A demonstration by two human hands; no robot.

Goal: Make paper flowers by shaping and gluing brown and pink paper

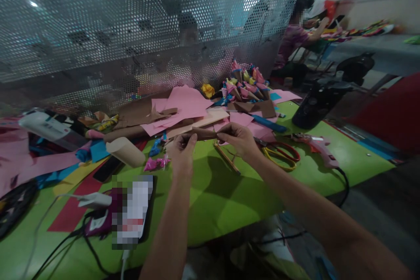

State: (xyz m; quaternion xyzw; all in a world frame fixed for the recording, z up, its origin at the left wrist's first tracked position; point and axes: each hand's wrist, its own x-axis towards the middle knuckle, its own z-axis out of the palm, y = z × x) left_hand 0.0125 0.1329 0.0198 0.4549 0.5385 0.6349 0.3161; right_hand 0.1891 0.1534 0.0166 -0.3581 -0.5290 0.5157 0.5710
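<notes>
A small piece of brown paper (205, 133), rolled or folded, is stretched between my two hands above the green table (210, 214). My left hand (184, 151) pinches its left end between thumb and fingers. At the other end, the fingertips of my right hand (241, 140) are closed on the paper. Below them lies a thin yellowish stick (227, 158), perhaps a pencil. Scissors (278, 164) with yellow and red handles rest just right of my right hand. Behind the hands are pink paper sheets (183, 105) and a blue long-handled tool (269, 123).
Farther right are a pink glue gun (323, 148) with a black cord and a dark tumbler (316, 105). Several paper cones with pink tops (244, 85) are piled at the back. On the left are a phone (136, 210), cables and a cardboard tube (124, 151). Another person (292, 39) sits beyond.
</notes>
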